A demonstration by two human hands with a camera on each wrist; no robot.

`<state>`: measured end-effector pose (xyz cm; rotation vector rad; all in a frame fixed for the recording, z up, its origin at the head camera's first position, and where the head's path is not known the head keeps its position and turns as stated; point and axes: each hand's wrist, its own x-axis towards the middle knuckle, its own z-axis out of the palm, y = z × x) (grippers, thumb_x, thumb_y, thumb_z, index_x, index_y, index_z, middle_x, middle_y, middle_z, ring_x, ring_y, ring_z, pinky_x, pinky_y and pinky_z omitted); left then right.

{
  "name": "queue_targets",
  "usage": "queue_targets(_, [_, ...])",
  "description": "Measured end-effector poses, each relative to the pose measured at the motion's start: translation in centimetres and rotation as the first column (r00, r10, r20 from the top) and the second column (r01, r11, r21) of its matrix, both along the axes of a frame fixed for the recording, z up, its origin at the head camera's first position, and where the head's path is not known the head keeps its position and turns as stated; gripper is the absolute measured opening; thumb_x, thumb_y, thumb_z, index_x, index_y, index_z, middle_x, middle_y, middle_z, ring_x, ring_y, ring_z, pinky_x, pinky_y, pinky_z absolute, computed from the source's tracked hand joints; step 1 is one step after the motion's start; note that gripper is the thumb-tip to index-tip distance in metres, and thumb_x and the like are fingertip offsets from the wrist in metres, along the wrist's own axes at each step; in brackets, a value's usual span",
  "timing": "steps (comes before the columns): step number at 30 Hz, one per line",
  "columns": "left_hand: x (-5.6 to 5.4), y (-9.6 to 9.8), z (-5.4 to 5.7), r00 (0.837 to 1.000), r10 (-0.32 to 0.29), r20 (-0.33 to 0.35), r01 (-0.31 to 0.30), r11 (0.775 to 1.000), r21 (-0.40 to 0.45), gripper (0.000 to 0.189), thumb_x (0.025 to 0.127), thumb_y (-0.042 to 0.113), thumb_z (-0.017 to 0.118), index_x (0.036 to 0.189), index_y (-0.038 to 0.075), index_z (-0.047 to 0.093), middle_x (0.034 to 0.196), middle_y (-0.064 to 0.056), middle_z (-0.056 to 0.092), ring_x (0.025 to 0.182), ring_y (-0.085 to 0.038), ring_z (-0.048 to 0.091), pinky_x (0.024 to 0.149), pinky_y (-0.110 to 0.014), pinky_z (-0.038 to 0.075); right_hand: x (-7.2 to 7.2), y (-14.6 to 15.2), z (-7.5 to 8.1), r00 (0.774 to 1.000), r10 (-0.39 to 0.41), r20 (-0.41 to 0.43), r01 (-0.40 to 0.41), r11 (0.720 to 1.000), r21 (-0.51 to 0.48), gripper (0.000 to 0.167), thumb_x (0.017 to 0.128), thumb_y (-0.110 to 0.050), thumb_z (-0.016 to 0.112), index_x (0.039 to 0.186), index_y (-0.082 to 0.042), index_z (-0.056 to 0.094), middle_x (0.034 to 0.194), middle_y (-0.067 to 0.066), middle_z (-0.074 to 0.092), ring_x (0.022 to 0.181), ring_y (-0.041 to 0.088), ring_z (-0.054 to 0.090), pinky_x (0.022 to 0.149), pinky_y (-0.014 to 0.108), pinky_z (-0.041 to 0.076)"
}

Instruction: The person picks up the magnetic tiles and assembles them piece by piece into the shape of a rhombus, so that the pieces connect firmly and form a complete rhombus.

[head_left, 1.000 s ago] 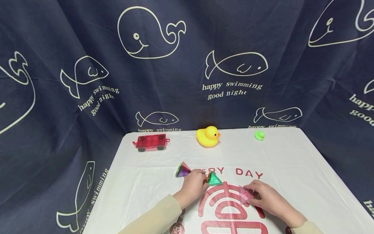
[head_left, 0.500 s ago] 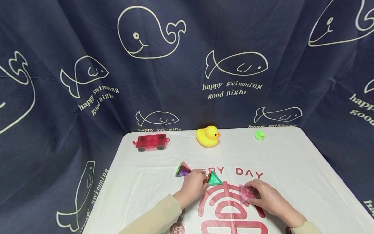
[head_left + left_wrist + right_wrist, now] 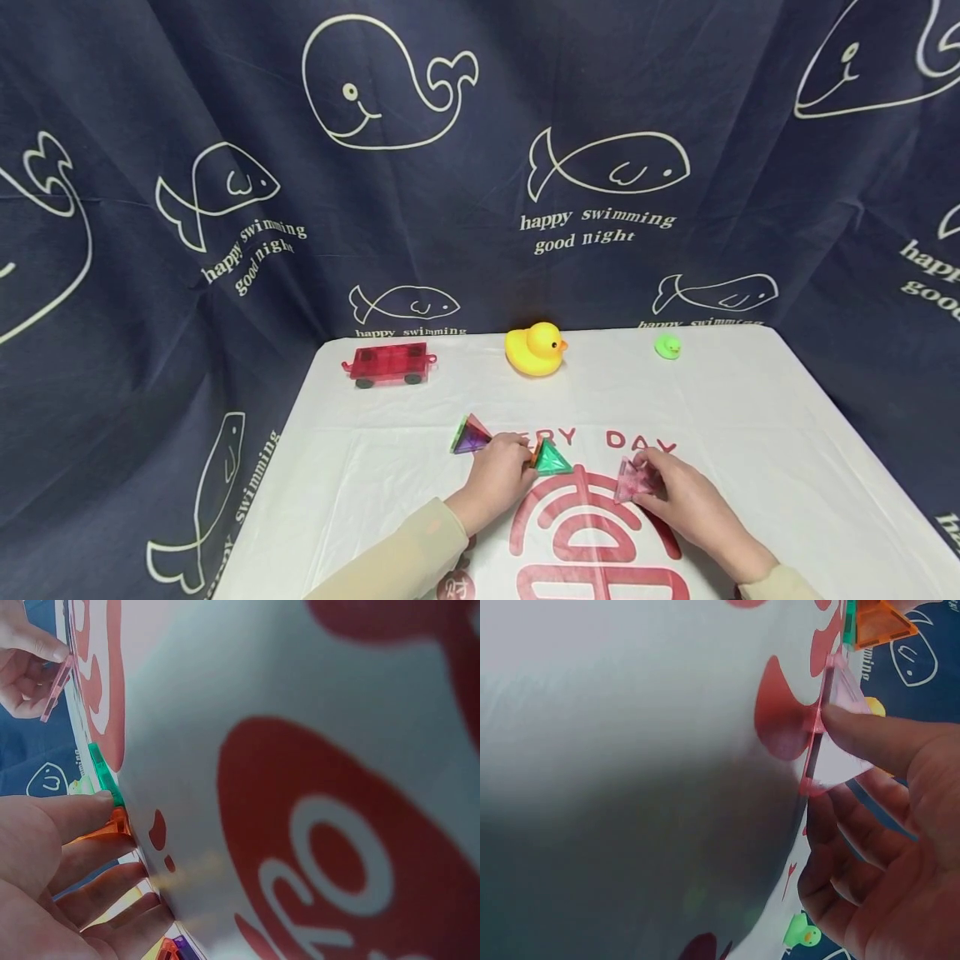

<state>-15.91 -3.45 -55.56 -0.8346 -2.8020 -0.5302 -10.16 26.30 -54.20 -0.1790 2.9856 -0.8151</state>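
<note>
My left hand [image 3: 492,477] pinches an orange triangular magnetic tile [image 3: 883,626] that stands against a green triangular tile [image 3: 553,459]. The green one lies on the table, and my thumb reaches its edge in the left wrist view. Just left of those fingers sits a small cluster with a purple triangular tile [image 3: 470,438]. My right hand [image 3: 690,502] holds a translucent pink triangular tile [image 3: 843,756] between thumb and fingers, tilted, to the right of the green tile and apart from it. Part of the orange tile is hidden behind my left fingers in the head view.
Along the back of the white-covered table [image 3: 750,400] stand a red wheeled car base [image 3: 389,363], a yellow rubber duck [image 3: 535,350] and a small green duck [image 3: 667,347]. A dark blue curtain [image 3: 480,250] hangs behind and at both sides.
My right hand has shifted slightly away from me, and the pink tile has turned in its fingers. The left hand and the tiles near it stay in place.
</note>
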Motion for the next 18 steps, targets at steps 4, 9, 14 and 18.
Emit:
queue_targets(4, [0.02, 0.01, 0.08, 1.0, 0.001, 0.01, -0.001, 1.0, -0.004, 0.013, 0.083, 0.02, 0.087, 0.077, 0.012, 0.078, 0.11, -0.007, 0.075, 0.107, -0.022, 0.069, 0.09, -0.038, 0.057, -0.15, -0.07, -0.22, 0.999, -0.014, -0.039, 0.014, 1.0, -0.002, 0.046, 0.077, -0.016, 0.093, 0.112, -0.008, 0.064, 0.088, -0.002, 0.062, 0.076, 0.013, 0.055, 0.068, 0.038, 0.05])
queue_targets(9, [-0.02, -0.01, 0.0, 1.0, 0.008, 0.016, -0.008, 1.0, -0.009, 0.013, 0.084, 0.021, 0.087, 0.078, 0.012, 0.078, 0.111, -0.006, 0.075, 0.107, -0.022, 0.069, 0.089, -0.039, 0.057, -0.39, -0.1, -0.34, 0.998, -0.023, -0.052, 0.024, 1.0, 0.011, 0.047, 0.077, -0.016, 0.093, 0.111, -0.007, 0.062, 0.084, -0.003, 0.06, 0.073, 0.014, 0.053, 0.065, 0.038, 0.049])
queue_targets(14, [-0.06, 0.0, -0.09, 1.0, 0.015, 0.018, -0.014, 1.0, -0.021, 0.013, 0.084, 0.023, 0.087, 0.08, 0.013, 0.079, 0.112, -0.005, 0.075, 0.108, -0.021, 0.068, 0.089, -0.038, 0.058, -0.47, -0.14, -0.35, 0.998, -0.029, -0.053, 0.03, 0.999, 0.016, 0.049, 0.078, -0.016, 0.092, 0.114, -0.006, 0.061, 0.084, -0.002, 0.061, 0.073, 0.014, 0.054, 0.065, 0.039, 0.05])
queue_targets(18, [0.03, -0.01, -0.05, 1.0, 0.018, 0.023, -0.017, 1.0, -0.019, 0.013, 0.083, 0.022, 0.087, 0.081, 0.012, 0.08, 0.112, -0.006, 0.075, 0.108, -0.022, 0.068, 0.088, -0.039, 0.058, -0.6, -0.21, -0.3, 0.998, -0.031, -0.054, 0.032, 1.0, 0.002, 0.049, 0.081, -0.015, 0.09, 0.118, -0.003, 0.062, 0.084, -0.002, 0.061, 0.072, 0.015, 0.053, 0.064, 0.039, 0.049])
